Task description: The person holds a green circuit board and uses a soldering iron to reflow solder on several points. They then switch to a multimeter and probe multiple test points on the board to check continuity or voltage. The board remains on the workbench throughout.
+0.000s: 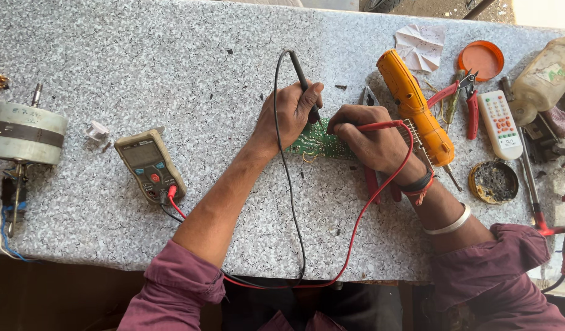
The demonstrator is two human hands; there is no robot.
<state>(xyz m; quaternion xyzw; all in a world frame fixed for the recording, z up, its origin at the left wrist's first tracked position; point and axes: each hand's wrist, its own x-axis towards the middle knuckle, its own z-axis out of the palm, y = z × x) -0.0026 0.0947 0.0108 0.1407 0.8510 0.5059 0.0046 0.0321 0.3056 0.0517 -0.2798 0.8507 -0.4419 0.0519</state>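
Note:
My left hand (pixel 293 114) grips a black test probe (pixel 302 76), tip down on a green circuit board (pixel 318 144) lying on the speckled stone bench (pixel 190 67). My right hand (pixel 371 141) pinches a red test probe (pixel 380 125), its tip on the same board close beside the black one. Black and red leads loop toward me and back to a grey multimeter (pixel 150 165) lying to the left.
A round electric motor (pixel 23 132) sits at the far left. To the right lie a yellow soldering gun (pixel 414 107), red-handled pliers (pixel 469 101), a white remote (pixel 501 124), an orange lid (pixel 481 59), a flux tin (pixel 493 181), a bottle (pixel 545 76) and crumpled paper (pixel 420 46).

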